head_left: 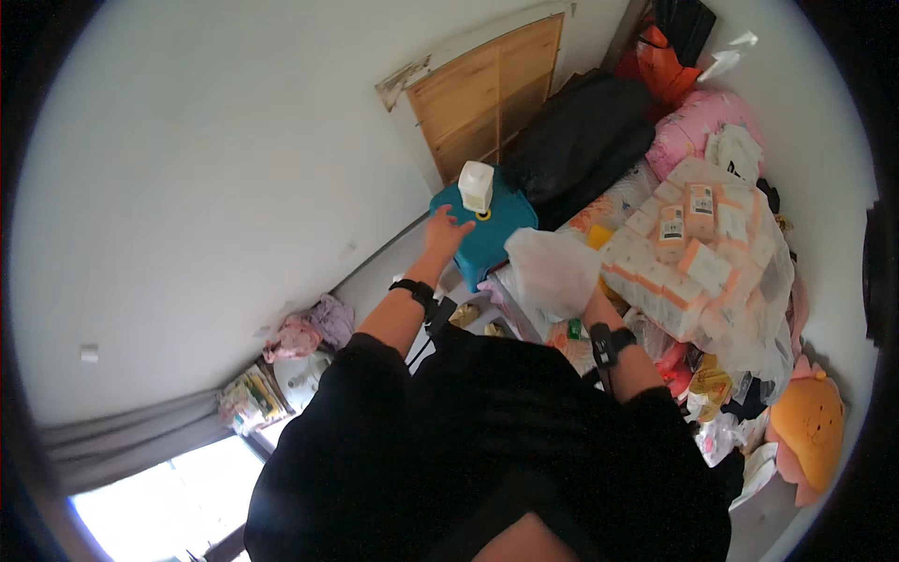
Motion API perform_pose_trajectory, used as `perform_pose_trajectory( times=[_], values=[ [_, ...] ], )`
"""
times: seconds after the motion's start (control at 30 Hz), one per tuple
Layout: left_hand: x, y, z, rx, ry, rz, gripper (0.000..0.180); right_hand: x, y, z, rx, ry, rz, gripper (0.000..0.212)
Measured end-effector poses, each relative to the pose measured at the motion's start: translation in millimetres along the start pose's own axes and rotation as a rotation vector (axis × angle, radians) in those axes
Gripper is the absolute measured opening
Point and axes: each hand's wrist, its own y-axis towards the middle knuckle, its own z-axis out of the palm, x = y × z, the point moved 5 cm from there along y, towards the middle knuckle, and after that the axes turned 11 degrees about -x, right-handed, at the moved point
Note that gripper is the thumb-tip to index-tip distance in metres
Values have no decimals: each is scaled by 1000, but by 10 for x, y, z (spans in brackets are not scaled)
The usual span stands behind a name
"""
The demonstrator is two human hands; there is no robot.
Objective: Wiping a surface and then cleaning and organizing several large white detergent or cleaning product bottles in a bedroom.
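Observation:
My left hand (444, 232) reaches forward with its fingers apart and holds nothing. Just beyond its fingertips stands a white squarish container (477, 185) with a label, on top of a teal suitcase (504, 230). A translucent white plastic bag (554, 272) hangs bunched at my right hand (596, 303), which seems to grip it. The bag covers most of the right fingers.
Right of the bag lies a big clear sack of orange-and-white packets (707, 267). Behind are a long black bag (585, 140), a pink bundle (707, 126) and a wooden panel (487, 89). An orange plush toy (807, 421) sits at the right.

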Motion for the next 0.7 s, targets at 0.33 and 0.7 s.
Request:
perform_pose_trajectory(
  times=[0.33, 0.7],
  values=[
    [-298, 743, 725, -267, 252, 85, 89, 44, -830, -200, -97, -515, 224, 19],
    [-952, 295, 998, 195, 26, 649, 57, 273, -739, -295, -434, -838, 520, 7]
  ],
)
